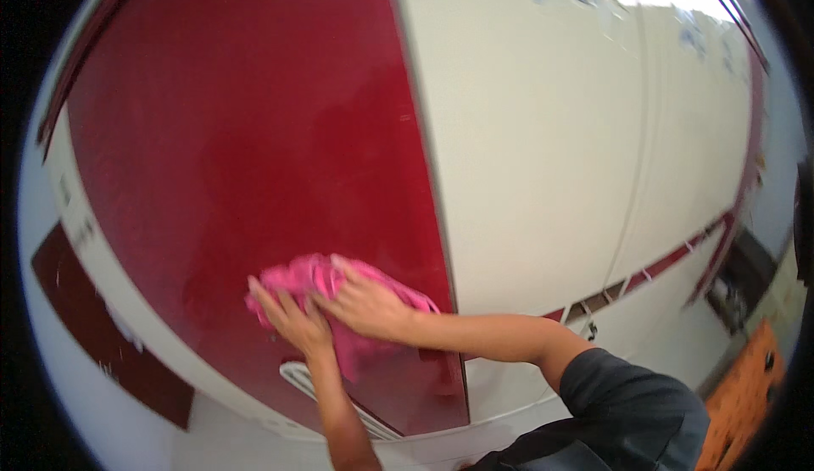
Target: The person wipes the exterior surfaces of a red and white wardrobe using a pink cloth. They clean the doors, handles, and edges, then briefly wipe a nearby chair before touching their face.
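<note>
A bunched pink cloth [356,344] lies pressed against the glossy red panel [267,121] of a large cabinet or wardrobe. My left hand [296,321] rests on the cloth's left part with its fingers spread. Just right of it, my right hand [365,299] bears on the upper middle of the cloth, fingers stretched out and slightly blurred. Parts of the cloth show above, between and below both hands, and a loose fold hangs below them. What lies under the palms is hidden.
A cream panel [534,153] with blue floral decoration adjoins the red one. White curved bars [299,375] stand near my left forearm. A dark red board [108,325] is at the left. An orange surface [744,395] with dark marks is at the lower right.
</note>
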Available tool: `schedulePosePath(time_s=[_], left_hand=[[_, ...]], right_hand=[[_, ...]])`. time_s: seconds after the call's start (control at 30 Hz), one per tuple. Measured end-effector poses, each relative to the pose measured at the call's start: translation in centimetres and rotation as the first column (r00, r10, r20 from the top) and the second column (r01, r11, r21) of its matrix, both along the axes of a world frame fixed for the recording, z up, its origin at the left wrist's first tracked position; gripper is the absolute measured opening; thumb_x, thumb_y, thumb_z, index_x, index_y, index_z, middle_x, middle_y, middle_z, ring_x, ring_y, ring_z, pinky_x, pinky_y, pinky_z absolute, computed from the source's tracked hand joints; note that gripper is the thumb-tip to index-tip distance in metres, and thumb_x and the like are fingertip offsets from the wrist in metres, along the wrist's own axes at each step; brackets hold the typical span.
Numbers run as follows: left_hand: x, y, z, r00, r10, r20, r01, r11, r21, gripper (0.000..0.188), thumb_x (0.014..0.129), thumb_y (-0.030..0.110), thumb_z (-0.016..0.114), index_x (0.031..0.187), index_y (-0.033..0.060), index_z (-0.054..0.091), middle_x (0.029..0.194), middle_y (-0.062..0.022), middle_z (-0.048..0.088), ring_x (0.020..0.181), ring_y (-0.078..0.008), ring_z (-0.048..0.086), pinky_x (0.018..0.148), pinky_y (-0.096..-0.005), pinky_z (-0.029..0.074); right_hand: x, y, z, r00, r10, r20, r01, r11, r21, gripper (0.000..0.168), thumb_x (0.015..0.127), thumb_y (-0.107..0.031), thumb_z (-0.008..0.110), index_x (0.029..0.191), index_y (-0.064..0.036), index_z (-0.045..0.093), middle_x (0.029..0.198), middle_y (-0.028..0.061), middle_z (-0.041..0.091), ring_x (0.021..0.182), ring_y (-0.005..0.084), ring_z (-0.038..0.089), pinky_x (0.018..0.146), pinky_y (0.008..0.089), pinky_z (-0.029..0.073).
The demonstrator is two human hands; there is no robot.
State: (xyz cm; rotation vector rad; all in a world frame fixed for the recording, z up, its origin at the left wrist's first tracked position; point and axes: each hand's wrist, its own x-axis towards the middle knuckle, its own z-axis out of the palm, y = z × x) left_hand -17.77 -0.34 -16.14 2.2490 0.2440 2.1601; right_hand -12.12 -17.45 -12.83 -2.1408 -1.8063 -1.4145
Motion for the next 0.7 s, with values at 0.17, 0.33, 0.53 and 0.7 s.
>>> schedulePosePath(time_s=[0.17, 0.33, 0.53, 0.7], left_hand=[[2.3, -8.1, -9.6, 0.996, -0.054, -0.071, 0.049, 0.996, -0.077, 0.072, 0.110, 0.055, 0.036, 0.160, 0.0036, 0.033, 0.166, -0.0342, 0.020, 0.151, -0.0543, 0.028, 0.122, -0.0624, 0.027], [4.0, -16.5, -9.9, 0.982, -0.118, -0.148, 0.134, 0.985, 0.104, 0.071, 0.111, 0.046, 0.041, 0.165, 0.0061, 0.020, 0.167, -0.0338, 0.020, 0.150, -0.0547, 0.030, 0.120, -0.0639, 0.029], [8.4, -33.2, -2.7, 0.996, -0.042, -0.080, 0.067, 0.935, 0.349, 0.059, 0.112, 0.045, 0.041, 0.153, 0.0023, 0.047, 0.165, -0.0234, 0.034, 0.146, -0.0473, 0.041, 0.114, -0.0610, 0.038], [8.7, -48.0, 0.2, 0.993, -0.064, -0.099, 0.098, 0.918, 0.385, 0.060, 0.106, 0.045, 0.055, 0.146, 0.0012, 0.054, 0.149, -0.0219, 0.054, 0.136, -0.0446, 0.052, 0.111, -0.0657, 0.038]], right_hand=[[0.7, -7.9, -9.1, 0.980, 0.100, -0.173, -0.083, 0.991, 0.105, 0.053, 0.092, -0.021, 0.056, 0.142, -0.005, 0.057, 0.123, 0.0080, 0.068, 0.121, 0.0277, 0.062, 0.127, 0.0524, 0.028], [-1.1, -16.7, -11.1, 0.930, -0.046, -0.365, 0.162, 0.943, 0.292, 0.050, 0.091, -0.021, 0.057, 0.139, -0.006, 0.061, 0.121, 0.0066, 0.067, 0.121, 0.0282, 0.062, 0.126, 0.0537, 0.030], [3.3, -29.7, -10.9, 0.945, -0.052, -0.323, 0.266, 0.698, 0.665, 0.051, 0.093, -0.024, 0.054, 0.140, -0.005, 0.058, 0.132, 0.0117, 0.061, 0.133, 0.0323, 0.055, 0.127, 0.0592, 0.025], [6.3, -40.4, -10.5, 0.902, -0.070, -0.425, 0.374, 0.616, 0.693, 0.053, 0.097, -0.024, 0.051, 0.146, -0.003, 0.051, 0.140, 0.0179, 0.057, 0.137, 0.0341, 0.051, 0.127, 0.0606, 0.022]])
